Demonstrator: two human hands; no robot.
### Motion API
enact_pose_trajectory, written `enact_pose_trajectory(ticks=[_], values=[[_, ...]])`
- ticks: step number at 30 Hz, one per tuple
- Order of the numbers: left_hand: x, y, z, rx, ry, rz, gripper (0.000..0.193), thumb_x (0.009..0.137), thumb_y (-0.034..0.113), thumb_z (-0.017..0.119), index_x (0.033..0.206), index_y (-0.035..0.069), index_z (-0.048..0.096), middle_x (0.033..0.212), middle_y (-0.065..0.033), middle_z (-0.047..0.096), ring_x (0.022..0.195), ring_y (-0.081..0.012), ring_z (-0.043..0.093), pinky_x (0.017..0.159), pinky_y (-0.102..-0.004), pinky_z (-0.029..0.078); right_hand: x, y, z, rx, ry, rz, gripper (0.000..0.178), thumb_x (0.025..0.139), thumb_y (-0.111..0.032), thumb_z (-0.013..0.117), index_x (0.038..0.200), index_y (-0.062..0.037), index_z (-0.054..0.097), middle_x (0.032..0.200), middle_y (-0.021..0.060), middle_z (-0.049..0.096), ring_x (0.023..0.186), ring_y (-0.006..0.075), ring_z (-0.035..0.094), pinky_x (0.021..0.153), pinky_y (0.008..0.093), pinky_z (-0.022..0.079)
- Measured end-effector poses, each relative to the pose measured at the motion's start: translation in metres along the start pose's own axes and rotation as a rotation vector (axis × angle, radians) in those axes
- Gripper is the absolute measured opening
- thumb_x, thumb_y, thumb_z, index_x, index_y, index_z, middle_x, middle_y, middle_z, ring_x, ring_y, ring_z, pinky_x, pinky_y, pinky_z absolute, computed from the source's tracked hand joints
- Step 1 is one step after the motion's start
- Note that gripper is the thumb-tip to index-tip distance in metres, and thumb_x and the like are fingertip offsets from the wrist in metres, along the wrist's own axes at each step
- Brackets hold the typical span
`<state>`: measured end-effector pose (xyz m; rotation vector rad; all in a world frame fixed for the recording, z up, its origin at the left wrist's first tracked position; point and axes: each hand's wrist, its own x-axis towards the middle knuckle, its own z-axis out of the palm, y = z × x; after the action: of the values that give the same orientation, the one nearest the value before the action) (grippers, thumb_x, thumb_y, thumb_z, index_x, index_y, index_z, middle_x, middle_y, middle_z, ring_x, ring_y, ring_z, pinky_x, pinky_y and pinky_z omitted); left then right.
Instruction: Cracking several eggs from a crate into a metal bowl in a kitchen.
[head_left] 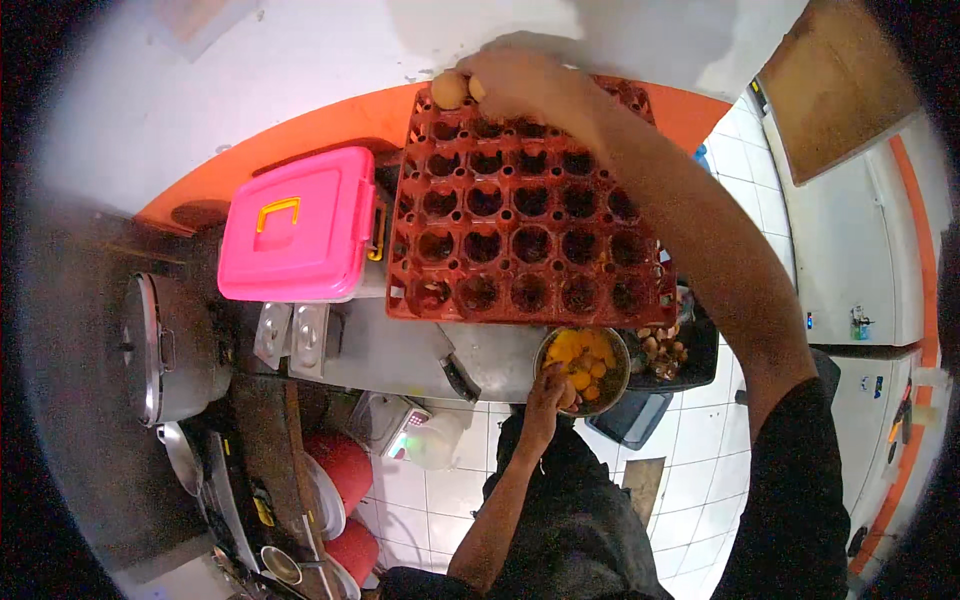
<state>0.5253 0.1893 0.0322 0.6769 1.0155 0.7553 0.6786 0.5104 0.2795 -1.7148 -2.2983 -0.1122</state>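
A large dark-red plastic egg tray (532,220) fills the middle of the view, most of its cups vacant. At its far left corner sits a brown egg (450,90). My right hand (515,82) reaches over the tray, its fingers closed round a second egg (477,90), partly hidden by the hand. Below the tray's front edge stands a round metal bowl (622,372) with several yellow yolks (580,352) in it. My left hand (547,397) is closed at the bowl's near left rim; a brownish rounded shape beside its fingers is too unclear to name.
Broken eggshells (664,355) lie in a black container (706,362) right of the bowl. A knife (460,378) rests on the metal counter (390,345). Left stand a pink-lidded box (300,225), metal lids (310,335) and a big pot (180,350).
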Motion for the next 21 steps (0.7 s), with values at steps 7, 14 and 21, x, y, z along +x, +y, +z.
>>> enact_pose_trajectory(ticks=[7, 14, 21], values=[[0.008, -0.025, -0.006, -0.091, 0.006, -0.081, 0.032, 0.093, 0.035, 0.050, 0.110, 0.008, 0.049, 0.081, -0.0006, 0.051, 0.066, -0.0111, 0.051, 0.057, -0.0274, 0.043, -0.094, 0.087, -0.023, 0.878, 0.442, 0.237, 0.021, 0.078, -0.013, 0.062, 0.096, -0.0015, 0.061, 0.092, 0.0076, 0.064, 0.080, 0.0212, 0.062, 0.074, 0.0312, 0.051], [0.013, -0.029, 0.005, 0.032, -0.053, -0.058, 0.033, 0.095, 0.038, 0.047, 0.109, 0.007, 0.048, 0.078, -0.0004, 0.046, 0.064, -0.0101, 0.043, 0.058, -0.0261, 0.038, -0.389, 0.029, 0.102, 0.279, 0.767, 0.905, 0.043, 0.100, -0.042, 0.030, 0.120, -0.0062, 0.041, 0.109, 0.0101, 0.050, 0.095, 0.0206, 0.053, 0.085, 0.0359, 0.048], [0.021, -0.044, 0.020, 0.338, -0.080, -0.014, 0.047, 0.098, 0.040, 0.037, 0.125, 0.001, 0.043, 0.109, -0.0136, 0.052, 0.099, -0.0225, 0.052, 0.087, -0.0330, 0.042, -0.412, -0.119, 0.174, 0.972, 0.361, 1.005, 0.048, 0.098, -0.040, 0.037, 0.130, -0.0041, 0.035, 0.129, 0.0167, 0.037, 0.118, 0.0276, 0.041, 0.100, 0.0359, 0.033]])
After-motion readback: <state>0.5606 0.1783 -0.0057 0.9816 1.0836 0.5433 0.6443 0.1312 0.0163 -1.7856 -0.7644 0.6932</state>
